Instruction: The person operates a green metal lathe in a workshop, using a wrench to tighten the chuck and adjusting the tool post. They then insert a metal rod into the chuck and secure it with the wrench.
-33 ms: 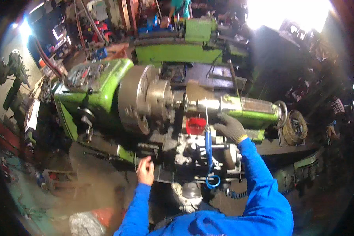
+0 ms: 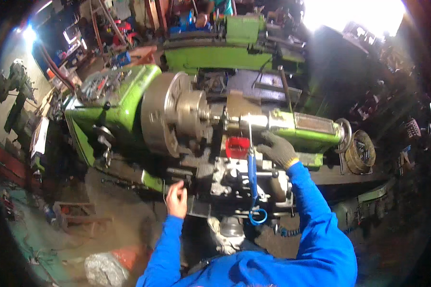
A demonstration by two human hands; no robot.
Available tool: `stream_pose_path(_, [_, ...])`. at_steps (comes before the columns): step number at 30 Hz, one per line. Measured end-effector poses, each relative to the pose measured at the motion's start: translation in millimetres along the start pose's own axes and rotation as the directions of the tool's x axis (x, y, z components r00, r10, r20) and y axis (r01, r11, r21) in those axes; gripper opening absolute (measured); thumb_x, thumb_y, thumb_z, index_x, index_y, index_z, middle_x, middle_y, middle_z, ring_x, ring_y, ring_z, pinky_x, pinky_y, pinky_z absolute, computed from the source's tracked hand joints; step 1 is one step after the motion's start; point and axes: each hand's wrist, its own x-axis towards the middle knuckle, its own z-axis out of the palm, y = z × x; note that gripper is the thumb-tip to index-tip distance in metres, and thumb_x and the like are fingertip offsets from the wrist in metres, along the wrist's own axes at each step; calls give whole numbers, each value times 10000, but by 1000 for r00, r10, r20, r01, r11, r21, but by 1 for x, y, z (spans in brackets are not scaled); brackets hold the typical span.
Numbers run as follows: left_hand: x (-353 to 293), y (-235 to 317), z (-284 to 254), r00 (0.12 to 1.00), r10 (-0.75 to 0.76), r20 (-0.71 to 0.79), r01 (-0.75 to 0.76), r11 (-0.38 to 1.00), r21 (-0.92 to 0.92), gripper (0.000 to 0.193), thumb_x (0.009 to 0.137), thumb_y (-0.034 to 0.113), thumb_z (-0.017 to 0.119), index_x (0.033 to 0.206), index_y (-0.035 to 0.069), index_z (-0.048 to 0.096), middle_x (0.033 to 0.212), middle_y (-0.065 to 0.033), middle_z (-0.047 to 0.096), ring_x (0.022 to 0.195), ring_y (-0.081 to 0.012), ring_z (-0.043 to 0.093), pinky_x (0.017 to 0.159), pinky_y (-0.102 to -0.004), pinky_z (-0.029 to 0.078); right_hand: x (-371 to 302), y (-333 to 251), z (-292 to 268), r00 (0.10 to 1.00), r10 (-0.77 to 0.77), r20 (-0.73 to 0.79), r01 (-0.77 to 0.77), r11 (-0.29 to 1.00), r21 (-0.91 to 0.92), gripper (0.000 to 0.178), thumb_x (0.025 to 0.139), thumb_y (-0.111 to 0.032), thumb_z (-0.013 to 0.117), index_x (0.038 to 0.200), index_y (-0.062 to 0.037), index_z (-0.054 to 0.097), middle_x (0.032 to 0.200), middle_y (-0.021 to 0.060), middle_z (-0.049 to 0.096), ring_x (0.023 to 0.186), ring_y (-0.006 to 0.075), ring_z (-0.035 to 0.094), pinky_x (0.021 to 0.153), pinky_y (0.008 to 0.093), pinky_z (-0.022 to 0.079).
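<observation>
A green lathe carries a large steel chuck (image 2: 164, 115) with a smaller stepped part on its face. Between the chuck and the green tailstock (image 2: 306, 129) runs a narrow shaft (image 2: 219, 116). My gloved right hand (image 2: 277, 149) is beside the tailstock's steel barrel, fingers stretched and apart, holding nothing visible. Left of it, a blue-handled tool with a thin metal stem (image 2: 253, 177) stands over the carriage (image 2: 225, 179); its lower end meets a blue loop (image 2: 258, 217). Bare, with loosely bent fingers apart, my left hand (image 2: 177, 201) is near the carriage's left side, beside a thin upright rod.
A red container (image 2: 237, 147) lies behind the carriage. The tailstock handwheel (image 2: 344, 135) and a round bin of metal pieces (image 2: 360, 153) stand right. Loose tools lie on the headstock (image 2: 124, 100). Behind is another green machine (image 2: 215, 60), with a person in teal (image 2: 223, 6) beyond.
The view has shifted slightly, so the lathe sits a little higher in the picture. Both hands stay in nearly the same places beside the machine.
</observation>
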Motion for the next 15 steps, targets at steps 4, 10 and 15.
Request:
stream_pose_path(4, [47,53,24,998,62,22,-61,997,-37,309,1004,134,663,1288,13,679,1165,-138,707,910,-218,723,836,-344,572,18,-1,9,984,26,175,-26,1000,-3,416,920,-444,686,1185,-124,693,1085,189,737,1042,410,694,892,517,548])
stream_pose_path(10, [115,116,56,986,136,101,-132,990,-40,297,991,132,683,1269,31,698,1189,-136,716,968,-232,736,841,-338,578,33,4,18,997,-58,55,57,998,17,423,904,-392,743,1229,-120,747,1123,182,754,1054,384,714,913,480,568])
stream_pose_path(15, [158,132,90,921,103,375,-170,974,148,413,992,307,686,1325,62,681,1215,-153,716,1051,-302,729,917,-409,577,54,3,31,946,-129,298,169,979,-116,298,918,-323,694,1154,-151,755,1054,184,748,1004,393,716,877,505,569])
